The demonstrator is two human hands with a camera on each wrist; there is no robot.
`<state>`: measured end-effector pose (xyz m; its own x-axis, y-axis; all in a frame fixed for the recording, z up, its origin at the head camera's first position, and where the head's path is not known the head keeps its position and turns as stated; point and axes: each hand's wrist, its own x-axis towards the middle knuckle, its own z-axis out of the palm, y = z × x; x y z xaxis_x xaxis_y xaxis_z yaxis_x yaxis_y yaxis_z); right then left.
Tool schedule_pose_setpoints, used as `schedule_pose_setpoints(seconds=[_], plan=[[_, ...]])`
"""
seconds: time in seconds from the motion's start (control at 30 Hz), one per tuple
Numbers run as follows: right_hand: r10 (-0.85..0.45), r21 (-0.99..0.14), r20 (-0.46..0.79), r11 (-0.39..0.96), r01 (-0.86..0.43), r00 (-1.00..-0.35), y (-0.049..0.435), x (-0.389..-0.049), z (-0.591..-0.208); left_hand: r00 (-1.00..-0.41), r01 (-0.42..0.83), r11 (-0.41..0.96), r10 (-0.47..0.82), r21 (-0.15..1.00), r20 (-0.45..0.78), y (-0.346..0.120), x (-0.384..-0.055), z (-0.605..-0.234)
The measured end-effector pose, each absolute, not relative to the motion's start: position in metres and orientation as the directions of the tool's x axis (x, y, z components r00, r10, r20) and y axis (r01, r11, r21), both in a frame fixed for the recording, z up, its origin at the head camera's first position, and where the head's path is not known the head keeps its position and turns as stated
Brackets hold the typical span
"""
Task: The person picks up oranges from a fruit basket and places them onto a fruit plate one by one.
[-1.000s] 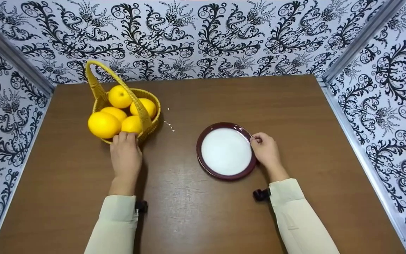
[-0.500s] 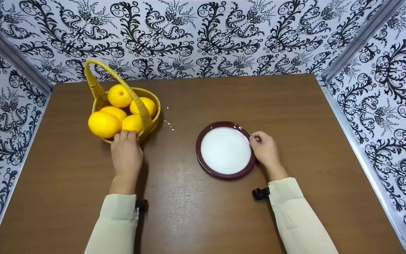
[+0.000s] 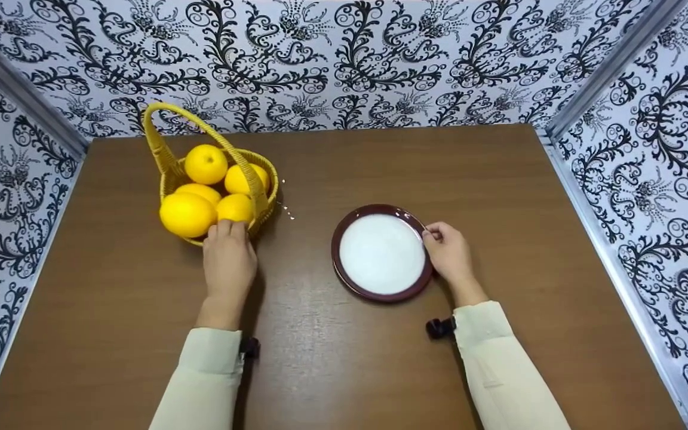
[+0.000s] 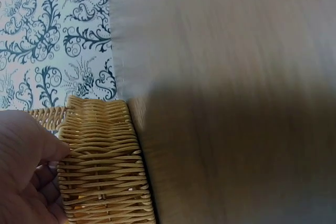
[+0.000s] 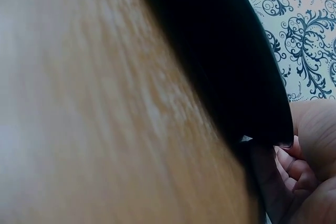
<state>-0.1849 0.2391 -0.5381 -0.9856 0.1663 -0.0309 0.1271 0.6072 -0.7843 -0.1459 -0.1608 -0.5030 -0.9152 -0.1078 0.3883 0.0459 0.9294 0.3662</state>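
My left hand [image 3: 229,260] grips the near rim of a yellow wicker basket [image 3: 267,206], fingers over the edge and thumb on the outer weave, as the left wrist view shows. Inside the basket lie several yellow fruits [image 3: 187,215], smooth and round like lemons or oranges. The basket's tall handle [image 3: 197,121] arches above them. With my right hand [image 3: 451,254] I pinch the right rim of a round plate [image 3: 383,254], white in the middle with a dark maroon border. In the right wrist view the plate's dark underside [image 5: 220,51] shows beside the fingers.
Both things are on a brown wooden table [image 3: 344,370]. Patterned black-and-white walls [image 3: 344,65] stand behind it and at both sides. A small camera [image 3: 439,328] sits at the right cuff. Little bright specks [image 3: 287,211] show on the table right of the basket.
Over the last half second my left hand and the basket have shifted slightly to the right, with the fruit inside. My right hand and the plate stay in place.
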Motion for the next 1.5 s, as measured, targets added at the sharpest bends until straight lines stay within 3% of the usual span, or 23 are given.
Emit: schedule_pose_setpoints(seconds=[0.7,1.5], plan=[[0.181,-0.770,-0.019,0.625,0.130,-0.983,0.238,-0.186,-0.539,-0.896,0.107,0.952,-0.033,0.287,0.442,-0.130,-0.148,-0.500],[0.187,-0.755,-0.009,0.643,0.129,-0.982,0.238,-0.185,-0.542,-0.920,0.110,0.962,0.003,0.252,0.392,-0.096,-0.141,-0.500]])
